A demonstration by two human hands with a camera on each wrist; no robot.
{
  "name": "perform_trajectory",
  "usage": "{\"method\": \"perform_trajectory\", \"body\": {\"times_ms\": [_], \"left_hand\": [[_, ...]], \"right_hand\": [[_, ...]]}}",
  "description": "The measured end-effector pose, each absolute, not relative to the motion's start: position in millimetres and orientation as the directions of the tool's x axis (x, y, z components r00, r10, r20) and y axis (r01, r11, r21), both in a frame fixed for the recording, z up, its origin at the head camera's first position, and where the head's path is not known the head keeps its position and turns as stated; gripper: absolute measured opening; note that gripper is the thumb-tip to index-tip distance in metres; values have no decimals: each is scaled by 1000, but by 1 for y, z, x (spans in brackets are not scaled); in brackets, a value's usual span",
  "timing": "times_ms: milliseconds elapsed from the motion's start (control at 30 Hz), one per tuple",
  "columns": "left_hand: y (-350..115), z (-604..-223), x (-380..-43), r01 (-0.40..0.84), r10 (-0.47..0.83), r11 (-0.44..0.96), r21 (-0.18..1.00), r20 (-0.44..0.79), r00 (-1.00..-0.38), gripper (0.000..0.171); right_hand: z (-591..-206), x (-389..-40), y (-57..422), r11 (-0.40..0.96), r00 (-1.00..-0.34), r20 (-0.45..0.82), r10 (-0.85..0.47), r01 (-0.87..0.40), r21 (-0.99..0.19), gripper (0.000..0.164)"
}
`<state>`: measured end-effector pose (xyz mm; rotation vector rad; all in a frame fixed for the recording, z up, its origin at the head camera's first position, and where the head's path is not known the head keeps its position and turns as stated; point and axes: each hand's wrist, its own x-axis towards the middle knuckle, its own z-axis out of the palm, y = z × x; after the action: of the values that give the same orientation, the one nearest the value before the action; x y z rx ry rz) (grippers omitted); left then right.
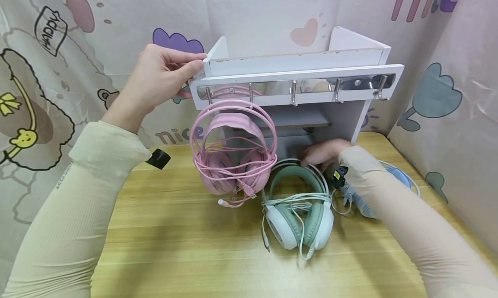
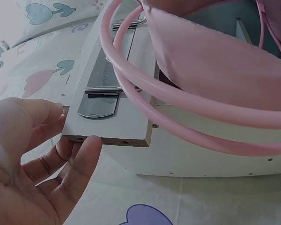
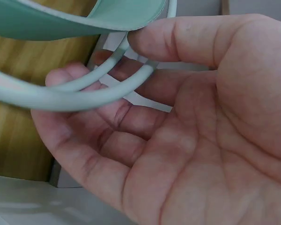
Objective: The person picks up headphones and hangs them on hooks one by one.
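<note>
Your right hand (image 1: 324, 152) curls round the top of the green-and-white headphones (image 1: 313, 222), between you and the tabletop's (image 1: 175, 229) rear edge; your left hand (image 1: 155, 75) pinches the left end of the 5-hook white rack (image 1: 295, 65) bearing pink headphones (image 1: 254, 159).

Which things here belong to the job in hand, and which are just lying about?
Seemingly part of it:
white hook rack, gripped by the left hand
green-and-white headset, held by the right hand
pink headset, hanging on the rack

Seemingly lying about:
blue corded item, partly behind the right sleeve, no hand on it
</note>
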<state>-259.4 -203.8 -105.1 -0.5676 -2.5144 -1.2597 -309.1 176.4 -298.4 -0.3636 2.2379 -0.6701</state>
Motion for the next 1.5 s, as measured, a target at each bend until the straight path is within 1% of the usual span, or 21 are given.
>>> {"method": "perform_trajectory", "body": {"times_ms": [133,367,533,833,1033,1300,1400,1500], "left_hand": [[-203,-105,-259,458,222,540,706,405,-887,33],[-203,-105,-259,454,222,536,712,400,-889,33],[-203,-105,-259,452,219,535,714,399,-890,33],[-204,-105,-259,452,218,530,718,399,-891,34],[-204,-105,-259,453,222,537,712,399,-890,34],[-204,-105,-259,451,221,536,713,397,-891,34],[-204,-105,-258,450,220,541,711,397,-891,34],[-203,-105,-259,451,220,545,707,398,-891,33]], "right_hand": [[-291,-305,178,814,-672,-580,-461,-60,-578,65],[-286,-299,181,803,-684,-564,-464,-56,-593,67],[-283,-295,184,810,-701,-544,-461,-81,-581,67],[-277,-290,187,815,-726,-511,-459,-116,-567,80],[-274,-285,188,825,-740,-489,-463,-157,-543,84],[-271,-281,191,828,-756,-440,-485,-236,-508,80],[-271,-280,192,822,-755,-435,-491,-235,-519,81],[-271,-279,194,809,-746,-439,-501,-224,-543,76]]}}
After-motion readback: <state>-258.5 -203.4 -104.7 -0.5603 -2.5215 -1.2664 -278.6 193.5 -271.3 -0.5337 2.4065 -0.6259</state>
